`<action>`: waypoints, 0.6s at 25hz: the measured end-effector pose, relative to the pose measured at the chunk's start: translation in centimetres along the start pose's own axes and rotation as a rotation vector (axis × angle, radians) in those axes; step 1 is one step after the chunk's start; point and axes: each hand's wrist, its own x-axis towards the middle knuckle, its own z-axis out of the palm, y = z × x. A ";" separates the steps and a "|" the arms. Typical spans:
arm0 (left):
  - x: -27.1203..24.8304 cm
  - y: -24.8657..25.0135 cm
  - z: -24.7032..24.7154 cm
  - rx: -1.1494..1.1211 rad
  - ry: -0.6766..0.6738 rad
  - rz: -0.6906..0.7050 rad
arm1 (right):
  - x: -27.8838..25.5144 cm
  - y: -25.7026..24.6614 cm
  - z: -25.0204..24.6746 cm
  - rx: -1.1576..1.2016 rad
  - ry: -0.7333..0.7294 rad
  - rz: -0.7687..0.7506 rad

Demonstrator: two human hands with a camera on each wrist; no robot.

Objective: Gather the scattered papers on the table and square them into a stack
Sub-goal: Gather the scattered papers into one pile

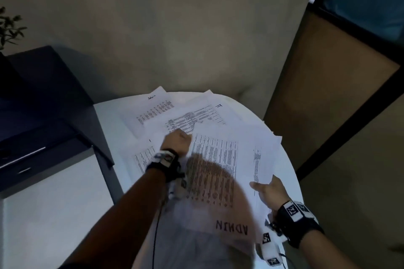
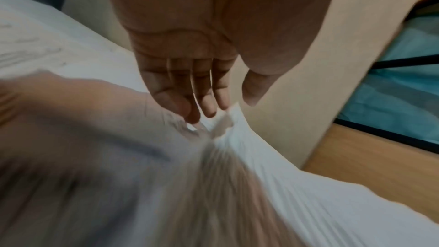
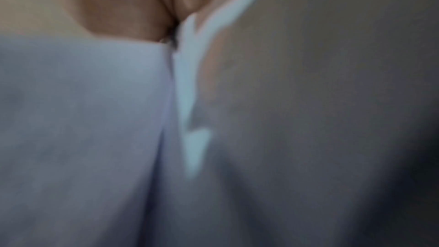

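Note:
Printed white papers (image 1: 175, 113) lie fanned and overlapping across a round white table (image 1: 107, 116). My right hand (image 1: 267, 190) grips a sheaf of papers (image 1: 220, 159) at its near right edge, thumb on top. The sheaf is tilted up off the table, and its closest sheet is blurred. In the right wrist view the sheaf's edge (image 3: 187, 82) runs into my right hand (image 3: 133, 7). My left hand (image 1: 177, 142) is at the sheaf's far left corner. In the left wrist view its fingers (image 2: 206, 108) point down, straight, with the tips touching the paper edges (image 2: 228, 119).
A dark cabinet (image 1: 43, 94) stands right against the table's left side, with a plant (image 1: 8, 28) behind it. A wood panel with black framing (image 1: 328, 94) stands to the right. A beige wall is behind. A thin cable (image 1: 156, 236) hangs from my left wrist.

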 end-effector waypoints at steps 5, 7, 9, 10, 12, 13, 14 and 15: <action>10.0 -4.4 -4.4 0.336 0.025 -0.081 | 0.8 0.3 0.2 0.021 0.162 -0.028; 11.5 -5.2 -4.4 0.474 -0.057 -0.096 | 1.6 1.1 0.1 -0.013 0.144 0.050; 12.1 -5.1 -4.3 0.571 -0.057 -0.090 | 1.9 1.3 0.0 -0.040 0.144 0.081; 12.0 -4.5 -4.2 0.619 -0.041 -0.090 | 2.0 1.3 -0.2 -0.047 0.143 0.069; 12.0 -3.7 -4.3 0.659 -0.014 -0.073 | 1.9 1.1 -0.1 -0.056 0.129 0.047; 12.2 -3.6 -4.3 0.650 -0.016 -0.056 | 1.8 1.0 0.1 -0.061 0.122 0.037; 12.3 -3.6 -4.4 0.624 -0.026 -0.055 | 2.0 1.3 0.0 -0.047 0.101 0.028; 12.4 -3.7 -4.5 0.588 -0.037 -0.053 | 2.3 1.7 -0.1 -0.058 0.102 0.020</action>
